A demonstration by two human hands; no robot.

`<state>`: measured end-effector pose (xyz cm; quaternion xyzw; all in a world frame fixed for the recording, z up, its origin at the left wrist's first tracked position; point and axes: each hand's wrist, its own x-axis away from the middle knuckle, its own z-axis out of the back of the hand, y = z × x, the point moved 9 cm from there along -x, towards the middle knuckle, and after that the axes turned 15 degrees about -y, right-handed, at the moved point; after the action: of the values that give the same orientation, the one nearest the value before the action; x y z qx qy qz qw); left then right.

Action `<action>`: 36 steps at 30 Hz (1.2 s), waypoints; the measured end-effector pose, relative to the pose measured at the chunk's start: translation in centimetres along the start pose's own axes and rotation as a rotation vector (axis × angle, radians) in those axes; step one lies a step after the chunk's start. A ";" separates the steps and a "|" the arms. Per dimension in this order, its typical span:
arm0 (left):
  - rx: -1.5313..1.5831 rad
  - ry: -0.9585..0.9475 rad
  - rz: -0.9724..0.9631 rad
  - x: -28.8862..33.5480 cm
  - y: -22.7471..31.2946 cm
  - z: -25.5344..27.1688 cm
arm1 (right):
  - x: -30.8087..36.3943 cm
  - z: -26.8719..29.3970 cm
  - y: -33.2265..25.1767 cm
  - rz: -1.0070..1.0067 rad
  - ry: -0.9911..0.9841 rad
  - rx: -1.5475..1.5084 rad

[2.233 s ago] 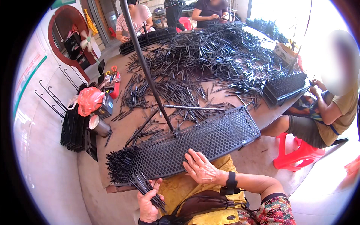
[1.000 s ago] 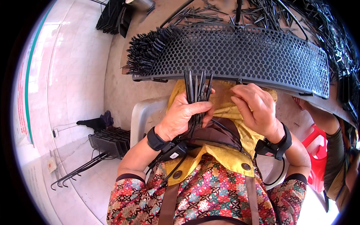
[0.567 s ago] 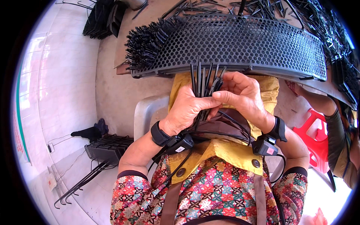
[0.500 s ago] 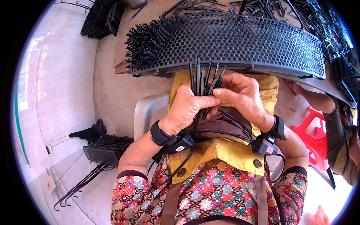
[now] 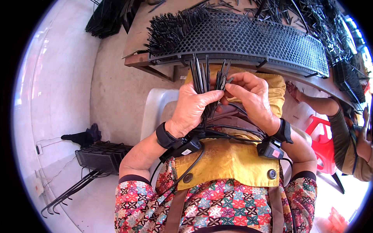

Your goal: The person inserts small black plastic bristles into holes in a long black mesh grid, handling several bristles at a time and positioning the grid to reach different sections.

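My left hand [image 5: 188, 106] is wrapped round a bundle of thin, flat black strips [image 5: 199, 75], their pointed ends standing up above my fingers. The bundle fans into two clusters with a gap between. At its right side my right hand [image 5: 251, 95] pinches a short dark strip [image 5: 229, 81] between thumb and forefinger. What the strips are, I cannot make out. Just beyond my hands stands a long, curved black tray [image 5: 252, 40] with a perforated bottom. Many similar strips [image 5: 171, 33] are packed in a dense pile at the tray's left end.
The tray rests on a table [image 5: 136, 58] with loose black strips strewn behind it. A black rack [image 5: 105, 157] with long hooked rods lies at lower left. At right are a red plastic stool [image 5: 322, 147] and another person's leg [image 5: 320, 105]. Cables run between my wrist straps.
The clusters in my left hand stand farther apart. My right hand's fingertips now hold a short strip at the bundle's right edge. The whole view has shifted slightly.
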<state>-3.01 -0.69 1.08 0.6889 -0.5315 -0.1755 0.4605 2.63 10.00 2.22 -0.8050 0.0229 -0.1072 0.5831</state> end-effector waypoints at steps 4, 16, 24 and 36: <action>0.078 0.101 -0.025 0.9 0.3 0.9 | 0.0 0.4 -1.2 0.088 0.036 0.048; 0.302 0.149 -0.064 0.2 -0.3 3.6 | -8.3 4.4 -10.7 0.525 0.332 0.610; 0.353 0.159 -0.062 0.8 0.0 4.2 | -13.2 3.2 -11.9 0.766 0.327 0.883; 0.380 0.151 -0.084 0.8 -0.1 4.5 | -14.1 1.9 -12.1 0.842 0.284 1.051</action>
<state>-5.94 -3.41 -1.17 0.7961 -0.4901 -0.0390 0.3530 -11.80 17.86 10.99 -0.3162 0.3550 0.0274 0.8794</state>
